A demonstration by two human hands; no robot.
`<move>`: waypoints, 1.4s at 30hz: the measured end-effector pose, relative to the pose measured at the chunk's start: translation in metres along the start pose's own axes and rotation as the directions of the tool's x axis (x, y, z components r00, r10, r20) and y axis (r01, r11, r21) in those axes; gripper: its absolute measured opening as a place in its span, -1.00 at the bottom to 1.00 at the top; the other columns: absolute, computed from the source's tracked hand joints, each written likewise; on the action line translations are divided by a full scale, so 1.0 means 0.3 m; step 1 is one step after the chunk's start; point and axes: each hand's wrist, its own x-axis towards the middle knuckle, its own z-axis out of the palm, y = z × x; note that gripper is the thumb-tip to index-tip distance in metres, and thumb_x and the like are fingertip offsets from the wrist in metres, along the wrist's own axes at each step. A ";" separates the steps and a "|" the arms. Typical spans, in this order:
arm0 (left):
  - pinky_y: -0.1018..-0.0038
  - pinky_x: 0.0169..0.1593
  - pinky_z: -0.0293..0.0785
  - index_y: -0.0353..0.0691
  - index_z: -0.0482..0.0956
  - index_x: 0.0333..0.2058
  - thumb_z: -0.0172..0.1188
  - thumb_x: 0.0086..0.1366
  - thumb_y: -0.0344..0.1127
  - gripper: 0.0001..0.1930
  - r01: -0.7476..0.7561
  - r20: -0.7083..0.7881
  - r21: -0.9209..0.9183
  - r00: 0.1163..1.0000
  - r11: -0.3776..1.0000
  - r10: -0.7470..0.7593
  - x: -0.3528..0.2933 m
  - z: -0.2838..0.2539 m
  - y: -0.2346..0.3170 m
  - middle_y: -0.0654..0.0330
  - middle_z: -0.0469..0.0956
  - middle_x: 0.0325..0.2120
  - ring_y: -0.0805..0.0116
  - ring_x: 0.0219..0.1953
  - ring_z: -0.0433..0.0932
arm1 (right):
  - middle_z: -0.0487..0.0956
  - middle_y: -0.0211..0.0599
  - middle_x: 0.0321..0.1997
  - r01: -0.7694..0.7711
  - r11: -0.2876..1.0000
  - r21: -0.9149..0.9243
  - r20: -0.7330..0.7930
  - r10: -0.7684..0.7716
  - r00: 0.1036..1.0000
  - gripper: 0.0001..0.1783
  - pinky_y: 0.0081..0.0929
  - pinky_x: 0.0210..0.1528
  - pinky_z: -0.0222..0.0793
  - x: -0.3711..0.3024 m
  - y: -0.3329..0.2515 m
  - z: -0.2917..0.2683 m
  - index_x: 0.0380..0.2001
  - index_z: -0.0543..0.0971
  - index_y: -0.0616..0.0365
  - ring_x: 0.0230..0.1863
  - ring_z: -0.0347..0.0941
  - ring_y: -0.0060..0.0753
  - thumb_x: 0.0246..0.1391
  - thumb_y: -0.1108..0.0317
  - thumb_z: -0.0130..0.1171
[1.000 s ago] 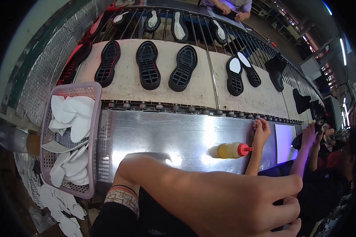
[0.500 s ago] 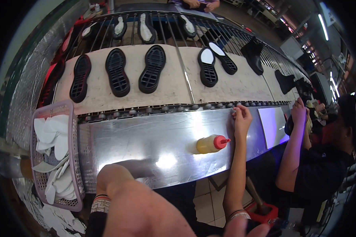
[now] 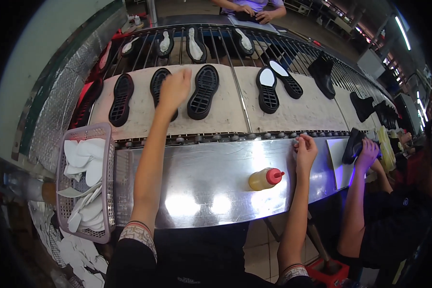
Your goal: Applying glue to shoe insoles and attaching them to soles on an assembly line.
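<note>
My left hand [image 3: 175, 90] is stretched out over a black shoe sole [image 3: 158, 79] on the conveyor, covering its middle. Its fingers are curled together, and whatever they might grip is hidden. To either side lie similar black soles, one on the left [image 3: 121, 101] and one on the right [image 3: 204, 92]. Above the metal table, near the conveyor edge, is my right hand [image 3: 306, 152] with fingers bent inward; anything between them is too small to make out. The squeeze bottle [image 3: 260, 180] with yellowish contents and a red cap lies closest to that hand.
A lilac basket [image 3: 109, 182] of white insole pieces [image 3: 89, 153] stands at the left of the metal table [image 3: 211, 168]. Two soles with white pads [image 3: 267, 78] and black boots [image 3: 321, 77] rest farther right. A co-worker's hand [image 3: 368, 153] holds a black boot [image 3: 353, 145].
My left hand has gone from near the lower edge up and forward to the middle sole. My right hand stays in about the same place. The co-worker's boot has come up over the white board.
</note>
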 end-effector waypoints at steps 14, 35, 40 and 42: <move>-0.02 0.02 0.27 -0.30 0.53 -0.08 -0.11 0.15 0.31 -0.27 -0.246 0.267 0.329 0.950 0.912 0.160 -0.091 0.254 0.018 0.08 0.30 0.16 0.08 0.09 0.36 | 0.57 -0.35 -0.36 0.070 0.989 -0.134 0.007 -0.069 0.998 -0.77 -0.72 -0.49 0.24 0.083 0.109 -0.098 -0.21 0.52 0.27 -0.51 0.33 -0.67 0.12 0.35 0.08; 0.25 0.00 0.38 -0.28 0.43 -0.03 0.03 0.21 -0.30 -0.64 -0.365 0.234 -0.048 0.901 0.930 0.366 -0.971 -0.585 0.181 0.00 0.44 -0.05 0.07 -0.05 0.45 | 0.56 -0.39 -0.29 0.118 0.985 -0.123 0.108 -0.105 0.989 -0.76 -0.72 -0.37 0.29 0.091 0.118 -0.062 -0.14 0.51 0.24 -0.44 0.33 -0.68 0.17 0.36 0.03; 0.32 -0.14 0.40 -0.31 0.56 -0.27 0.12 0.14 -0.42 -0.82 0.204 -0.061 0.609 0.975 0.766 -0.212 -1.004 -0.845 -0.013 0.04 0.56 -0.31 0.07 -0.22 0.51 | 0.56 -0.35 -0.26 -0.003 0.989 -0.145 -0.024 -0.001 1.000 -0.71 -0.67 -0.31 0.33 0.102 0.115 -0.124 -0.16 0.53 0.26 -0.36 0.38 -0.63 0.13 0.29 0.10; 0.26 -0.23 0.38 -0.34 0.52 -0.36 0.10 0.11 -0.44 -0.87 0.282 -0.074 0.456 0.957 0.844 -0.279 -1.052 -0.855 -0.105 0.00 0.52 -0.43 0.03 -0.32 0.50 | 0.56 -0.33 -0.25 0.118 0.966 -0.229 0.030 -0.114 0.993 -0.70 -0.63 -0.26 0.36 0.113 0.140 -0.127 -0.17 0.53 0.26 -0.30 0.41 -0.58 0.11 0.27 0.13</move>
